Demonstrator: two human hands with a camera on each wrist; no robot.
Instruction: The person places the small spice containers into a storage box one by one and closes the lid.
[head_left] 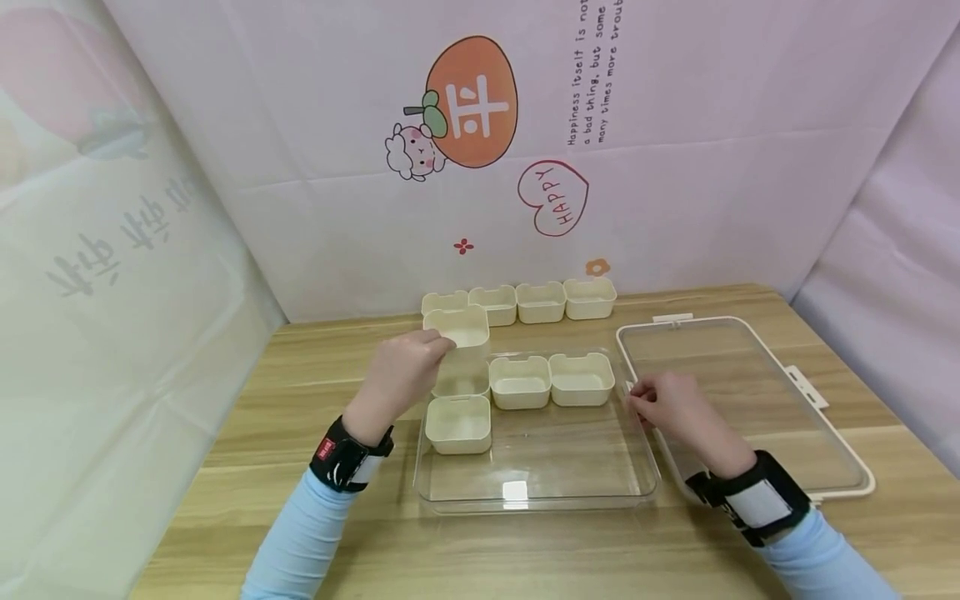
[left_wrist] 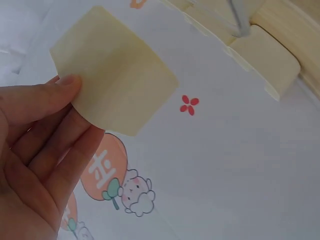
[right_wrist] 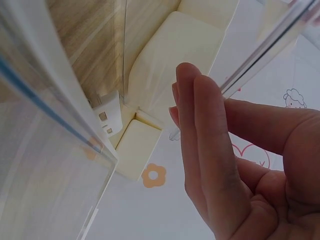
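Left hand (head_left: 401, 375) pinching a cream cup (head_left: 457, 331) just above the far-left corner of the clear tray (head_left: 536, 492), three more cups (head_left: 519, 382) sitting inside it, right hand (head_left: 667, 404) with fingers pinched on the tray's right rim, clear lid (head_left: 750, 400) lying just to the right.

A tray (head_left: 536, 492) is set mid-tabletop (head_left: 315, 533), with three cups (head_left: 519, 382) placed inside it. A lid (head_left: 750, 400) is laid just right of the tray. Behind the tray, four more cups (head_left: 540, 302) are lined up along the backdrop (head_left: 300, 167).
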